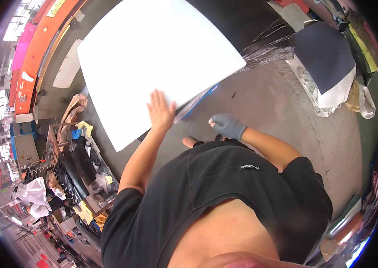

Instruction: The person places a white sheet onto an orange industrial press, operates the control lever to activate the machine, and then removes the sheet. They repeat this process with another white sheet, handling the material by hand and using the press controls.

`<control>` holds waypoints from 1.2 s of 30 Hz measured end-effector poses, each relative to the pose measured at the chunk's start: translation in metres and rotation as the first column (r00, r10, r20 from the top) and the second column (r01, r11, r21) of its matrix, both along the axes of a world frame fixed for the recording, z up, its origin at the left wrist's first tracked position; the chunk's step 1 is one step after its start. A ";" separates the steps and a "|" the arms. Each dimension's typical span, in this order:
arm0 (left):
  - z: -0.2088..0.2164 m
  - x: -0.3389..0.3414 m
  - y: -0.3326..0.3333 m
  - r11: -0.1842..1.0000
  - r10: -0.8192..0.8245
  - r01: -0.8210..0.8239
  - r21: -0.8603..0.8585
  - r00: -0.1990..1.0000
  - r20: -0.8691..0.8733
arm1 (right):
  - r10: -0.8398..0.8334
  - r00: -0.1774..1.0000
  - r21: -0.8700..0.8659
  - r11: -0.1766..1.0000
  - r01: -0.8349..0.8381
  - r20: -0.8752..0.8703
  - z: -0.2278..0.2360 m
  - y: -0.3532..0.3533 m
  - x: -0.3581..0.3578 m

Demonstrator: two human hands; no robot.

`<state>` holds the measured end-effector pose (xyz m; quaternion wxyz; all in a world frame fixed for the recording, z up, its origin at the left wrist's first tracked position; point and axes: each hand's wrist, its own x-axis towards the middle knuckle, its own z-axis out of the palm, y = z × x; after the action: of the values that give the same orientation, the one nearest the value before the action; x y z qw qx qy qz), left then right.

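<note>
A large white sheet (153, 49) with straight edges lies in front of me, and its surface is too bright to show detail. My bare left hand (161, 111) rests flat on its near edge, fingers spread. To the right of that edge, apart from the sheet, my right hand (228, 126) is held in front of my body in a grey glove. Its fingers are curled closed, with a pale tip showing at the end; whether anything is inside them is hidden. Below the sheet's near right edge, a blue-edged layer (202, 99) and some clear plastic show.
An orange machine frame (37, 58) runs along the far left. A cluttered rack (81, 165) with black rolls and scraps stands at left. At right, dark grey sheet material (325, 56) lies over white sheets and plastic wrap on the floor. Crumpled clear film (269, 56) lies beside the white sheet.
</note>
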<state>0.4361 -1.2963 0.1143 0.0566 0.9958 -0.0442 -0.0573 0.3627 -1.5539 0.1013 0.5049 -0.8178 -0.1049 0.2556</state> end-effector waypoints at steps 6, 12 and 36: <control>0.009 0.030 -0.054 0.991 -0.132 0.132 0.010 0.991 0.016 | -0.252 0.945 0.142 0.948 0.285 -0.209 -0.010 -0.015 -0.012; 0.020 0.009 -0.006 0.943 -0.331 0.330 -0.041 0.944 -0.012 | -0.161 0.969 0.269 0.957 0.107 0.186 0.005 0.042 0.002; -0.224 -0.447 0.536 0.509 0.465 -0.827 -0.241 0.499 -0.731 | 0.608 0.461 -0.710 0.700 0.074 0.647 0.018 0.394 0.082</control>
<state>-0.0109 -0.7601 -0.1092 0.3778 0.7933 0.3596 -0.3142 0.4445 -1.1601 0.1194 0.0150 -0.9213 -0.3804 -0.0787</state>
